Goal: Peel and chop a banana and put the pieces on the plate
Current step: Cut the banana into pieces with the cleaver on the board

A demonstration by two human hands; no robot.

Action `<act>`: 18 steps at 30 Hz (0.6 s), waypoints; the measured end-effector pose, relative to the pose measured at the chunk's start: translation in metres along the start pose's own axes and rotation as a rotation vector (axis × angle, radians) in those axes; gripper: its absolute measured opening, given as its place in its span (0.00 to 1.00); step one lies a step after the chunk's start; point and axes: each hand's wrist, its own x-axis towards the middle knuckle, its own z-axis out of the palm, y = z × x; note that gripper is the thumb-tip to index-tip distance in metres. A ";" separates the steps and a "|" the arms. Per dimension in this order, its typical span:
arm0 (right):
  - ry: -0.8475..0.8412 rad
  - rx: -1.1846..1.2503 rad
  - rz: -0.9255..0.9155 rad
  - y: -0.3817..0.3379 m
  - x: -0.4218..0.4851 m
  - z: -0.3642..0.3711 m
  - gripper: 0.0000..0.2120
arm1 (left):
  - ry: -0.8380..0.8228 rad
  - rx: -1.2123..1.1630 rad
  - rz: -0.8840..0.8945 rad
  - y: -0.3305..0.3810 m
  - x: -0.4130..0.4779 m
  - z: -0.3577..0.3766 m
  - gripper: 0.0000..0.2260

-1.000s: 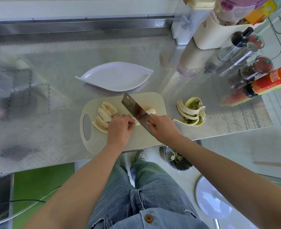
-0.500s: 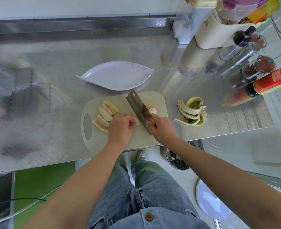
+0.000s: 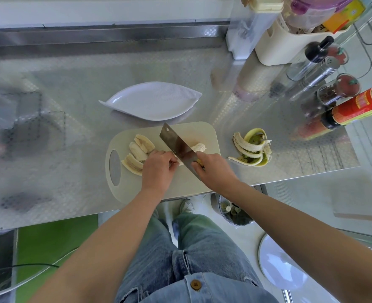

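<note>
A cream cutting board [image 3: 200, 131] lies at the counter's front edge. Three long banana slices [image 3: 138, 153] lie on its left part. My left hand [image 3: 158, 170] curls over a banana piece next to the blade, mostly hiding it. My right hand [image 3: 215, 169] grips the handle of a cleaver [image 3: 177, 147], whose blade runs diagonally across the board. A short banana piece [image 3: 199, 147] shows just right of the blade. The white leaf-shaped plate [image 3: 154, 101] sits behind the board with nothing on it.
The banana peel [image 3: 251, 147] lies on the steel counter right of the board. Bottles, spice jars [image 3: 338, 90] and a cream container [image 3: 283, 44] crowd the back right. A bin [image 3: 235, 213] stands on the floor below the counter edge.
The cleaver has shifted a little to the right along the banana, and both hands moved slightly with it.
</note>
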 end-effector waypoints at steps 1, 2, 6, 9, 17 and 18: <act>-0.001 -0.005 0.002 0.000 0.000 0.001 0.09 | 0.002 0.001 -0.001 0.000 0.000 0.000 0.03; -0.006 -0.011 0.006 0.000 0.000 0.002 0.10 | 0.002 0.002 -0.004 0.001 0.000 0.000 0.03; -0.028 -0.014 0.042 0.000 0.002 0.010 0.10 | 0.001 0.008 -0.023 0.002 -0.001 -0.001 0.03; -0.010 0.047 0.075 0.002 0.004 0.014 0.11 | -0.005 -0.001 -0.032 0.002 0.000 -0.002 0.03; 0.058 0.134 0.066 0.006 0.001 0.008 0.11 | -0.018 -0.014 -0.068 0.003 -0.001 -0.002 0.02; 0.061 0.117 0.049 0.006 0.001 0.007 0.10 | -0.016 -0.017 -0.076 0.003 -0.001 -0.002 0.02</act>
